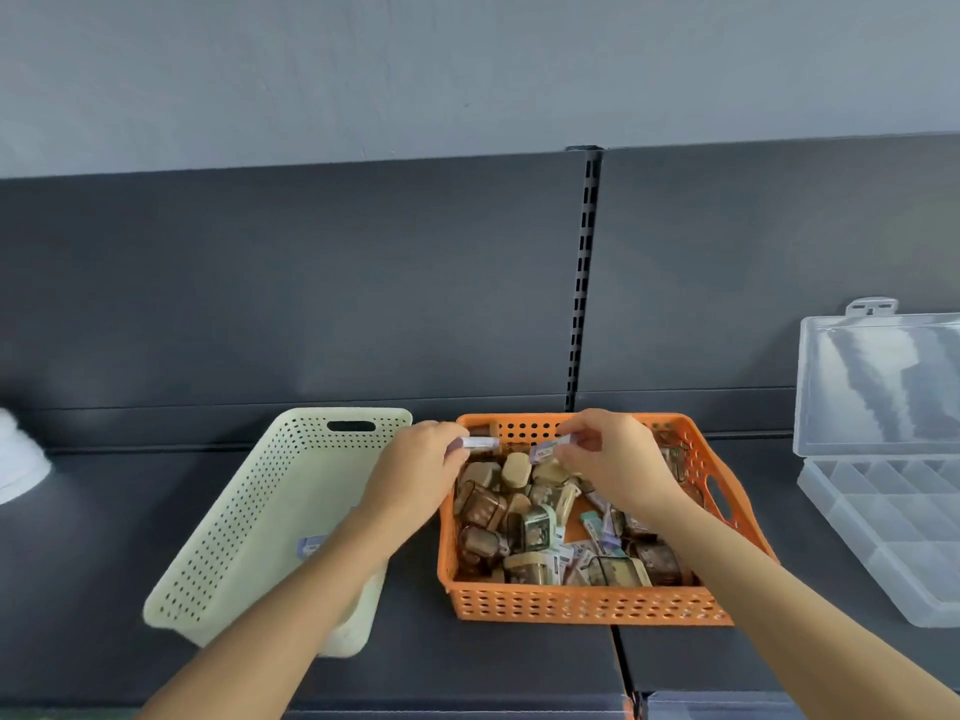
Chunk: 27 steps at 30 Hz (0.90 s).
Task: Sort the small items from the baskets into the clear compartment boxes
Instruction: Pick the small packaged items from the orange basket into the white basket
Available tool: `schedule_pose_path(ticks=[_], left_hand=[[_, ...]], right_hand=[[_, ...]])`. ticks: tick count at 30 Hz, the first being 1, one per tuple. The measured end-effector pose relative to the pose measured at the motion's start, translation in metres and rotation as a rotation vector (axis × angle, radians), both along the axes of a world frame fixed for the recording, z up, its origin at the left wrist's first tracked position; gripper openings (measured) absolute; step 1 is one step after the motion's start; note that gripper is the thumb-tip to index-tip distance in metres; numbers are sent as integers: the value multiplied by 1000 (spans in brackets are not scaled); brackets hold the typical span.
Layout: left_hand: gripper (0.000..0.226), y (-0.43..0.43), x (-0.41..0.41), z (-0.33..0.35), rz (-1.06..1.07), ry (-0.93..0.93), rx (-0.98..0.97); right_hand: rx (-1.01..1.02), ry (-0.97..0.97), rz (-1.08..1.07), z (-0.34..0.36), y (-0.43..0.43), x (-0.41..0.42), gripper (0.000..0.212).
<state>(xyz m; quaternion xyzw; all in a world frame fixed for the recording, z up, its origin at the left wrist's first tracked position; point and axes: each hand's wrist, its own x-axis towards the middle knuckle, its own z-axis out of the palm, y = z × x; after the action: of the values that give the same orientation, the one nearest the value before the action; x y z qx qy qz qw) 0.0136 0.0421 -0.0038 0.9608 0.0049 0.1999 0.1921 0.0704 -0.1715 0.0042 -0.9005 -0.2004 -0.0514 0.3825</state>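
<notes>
Head view: left hand (422,462) pinches a purple packet (475,443), right hand (610,457) pinches a second packet (545,450), both above the orange basket (587,605). We judge fingertip grips may slip during the carry to the compartment box (883,517), well right.

Perforated matt plastic orange basket (582,605); glossy clear plastic compartment box (883,517).

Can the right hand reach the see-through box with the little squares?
Probably yes. The right hand pinches a small purple packet above the orange basket; the clear box lies open to its right, with only the basket's rim between them.
</notes>
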Motion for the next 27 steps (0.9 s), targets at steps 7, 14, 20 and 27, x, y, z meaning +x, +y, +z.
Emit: schedule_pose_path(ticks=[7, 14, 20, 27], left_hand=[[19, 72, -35, -10, 138, 122, -39], [26, 113, -48, -15, 276, 145, 255], [18, 128, -54, -25, 268, 461, 537], [50, 137, -61, -26, 243, 395, 149]], right_hand=[[-39, 44, 135, -2, 75, -12, 20], [-113, -25, 203, 4, 129, -14, 20], [-158, 4, 256, -6, 164, -11, 23], [-207, 16, 274, -9, 185, -4, 28]])
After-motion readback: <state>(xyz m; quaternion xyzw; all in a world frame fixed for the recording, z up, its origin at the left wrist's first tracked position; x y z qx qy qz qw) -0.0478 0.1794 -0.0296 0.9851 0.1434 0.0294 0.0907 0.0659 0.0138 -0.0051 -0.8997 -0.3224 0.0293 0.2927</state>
